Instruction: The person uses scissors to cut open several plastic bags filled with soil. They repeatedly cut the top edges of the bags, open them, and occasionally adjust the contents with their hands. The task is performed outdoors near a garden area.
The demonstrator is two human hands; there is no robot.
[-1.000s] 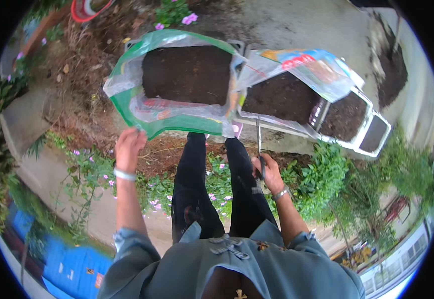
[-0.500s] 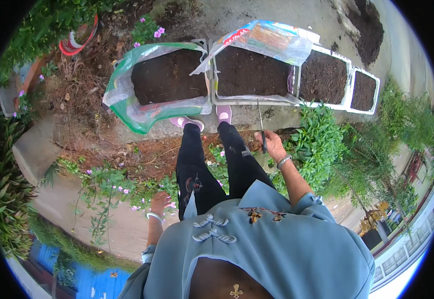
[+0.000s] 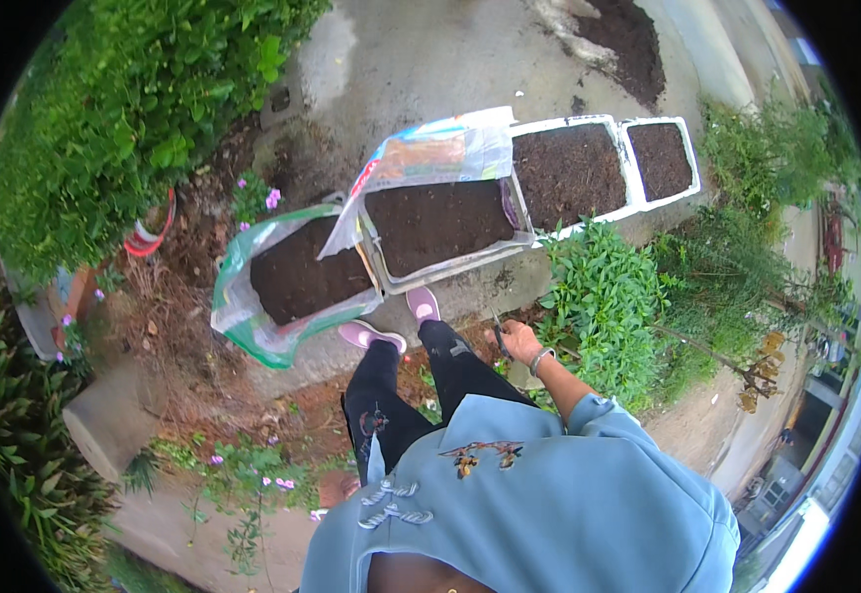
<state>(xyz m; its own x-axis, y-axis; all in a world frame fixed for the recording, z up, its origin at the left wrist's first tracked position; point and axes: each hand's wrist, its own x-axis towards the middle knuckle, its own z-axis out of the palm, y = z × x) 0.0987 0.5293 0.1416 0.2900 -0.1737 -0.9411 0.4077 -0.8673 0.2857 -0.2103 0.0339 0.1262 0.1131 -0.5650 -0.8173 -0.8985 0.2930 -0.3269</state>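
Observation:
My right hand (image 3: 521, 341) is closed on a thin-bladed, black-handled tool (image 3: 499, 334), just below a row of soil-filled containers. My left hand (image 3: 340, 488) is low beside my left leg, largely hidden by my body. The nearest containers are one lined with a green-edged plastic bag (image 3: 238, 321) and another with a printed plastic sack (image 3: 440, 148) folded over its far side. Farther right stand a white box of dark soil (image 3: 567, 173) and a smaller white one (image 3: 660, 161).
Pink shoes (image 3: 423, 304) stand on a concrete strip beside bushy green plants (image 3: 603, 296). Leafy shrubs (image 3: 104, 128), pink flowers and a red-and-white container (image 3: 149, 239) are at the left. A dark soil pile (image 3: 628, 54) lies on the concrete beyond the boxes.
My left hand has dropped from the green bag's edge to beside my leg. My right hand still grips the tool. The view has swung, so the row of containers now slants.

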